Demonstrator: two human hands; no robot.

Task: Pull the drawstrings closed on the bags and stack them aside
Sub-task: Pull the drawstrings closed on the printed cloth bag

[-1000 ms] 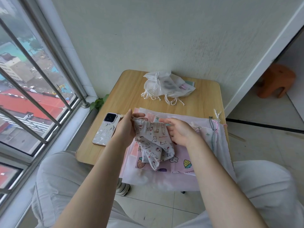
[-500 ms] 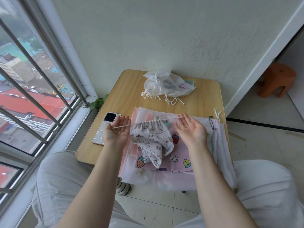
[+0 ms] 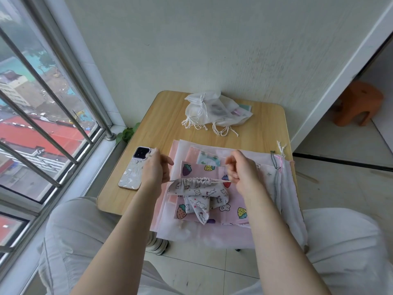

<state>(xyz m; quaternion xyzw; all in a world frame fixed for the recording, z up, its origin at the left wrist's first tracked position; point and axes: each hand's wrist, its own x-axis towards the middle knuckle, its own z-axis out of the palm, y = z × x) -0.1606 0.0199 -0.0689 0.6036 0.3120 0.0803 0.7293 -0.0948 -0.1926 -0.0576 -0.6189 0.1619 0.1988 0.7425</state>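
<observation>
We held the cat-print bag (image 3: pixel 197 191) over the flat pile (image 3: pixel 212 228), so the cords (image 3: pixel 217 182) could run sideways. Left hand (image 3: pixel 154 169) and right hand (image 3: pixel 242 169) each pinched a cord end; the mouth was gathered.

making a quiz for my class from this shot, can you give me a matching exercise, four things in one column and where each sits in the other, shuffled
Things:
1. phone
2. cat-print bag
3. white bags pile
4. orange stool

Places:
A. far end of the table, near the wall
B. on the floor past the doorway
C. between the left hand and right hand
D. table's window-side edge

Pairs: 1-D, 2-C, 3-A, 4-B
</observation>
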